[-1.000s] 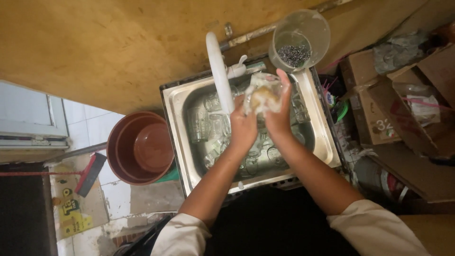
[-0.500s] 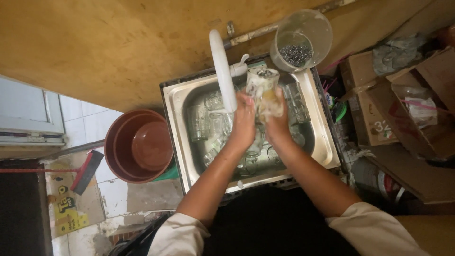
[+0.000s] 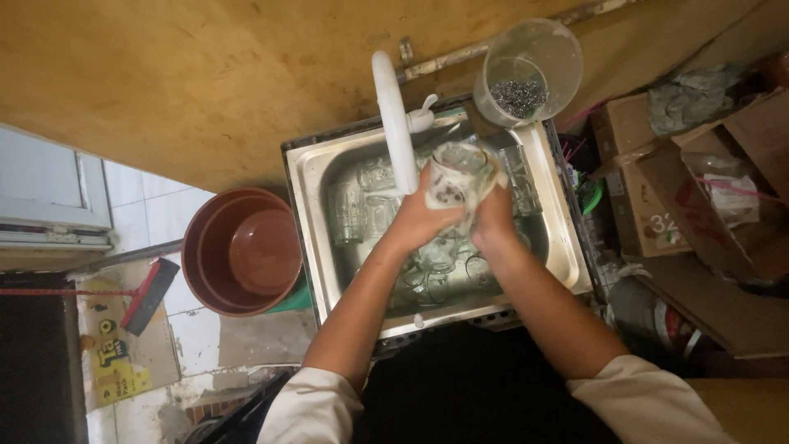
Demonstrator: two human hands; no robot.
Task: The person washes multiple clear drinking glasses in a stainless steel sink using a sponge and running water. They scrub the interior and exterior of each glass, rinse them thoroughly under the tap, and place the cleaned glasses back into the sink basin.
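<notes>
Over a steel sink (image 3: 312, 205), both hands hold one soapy clear glass (image 3: 456, 168). My left hand (image 3: 423, 215) wraps its left side and my right hand (image 3: 493, 215) grips its right side. The glass sits just right of the white tap spout (image 3: 393, 115). Several more clear glasses (image 3: 362, 210) lie in the sink basin under the hands, partly hidden by my forearms.
A clear plastic jug (image 3: 530, 70) holding a steel scourer stands at the sink's far right corner. A brown tub (image 3: 242, 251) rests on the floor to the left, with a red-handled squeegee (image 3: 148, 296) beyond it. Cardboard boxes (image 3: 657, 189) crowd the right side.
The glass has turned in my hands and shifted slightly left, toward the tap. Both hands keep hold of it over the sink.
</notes>
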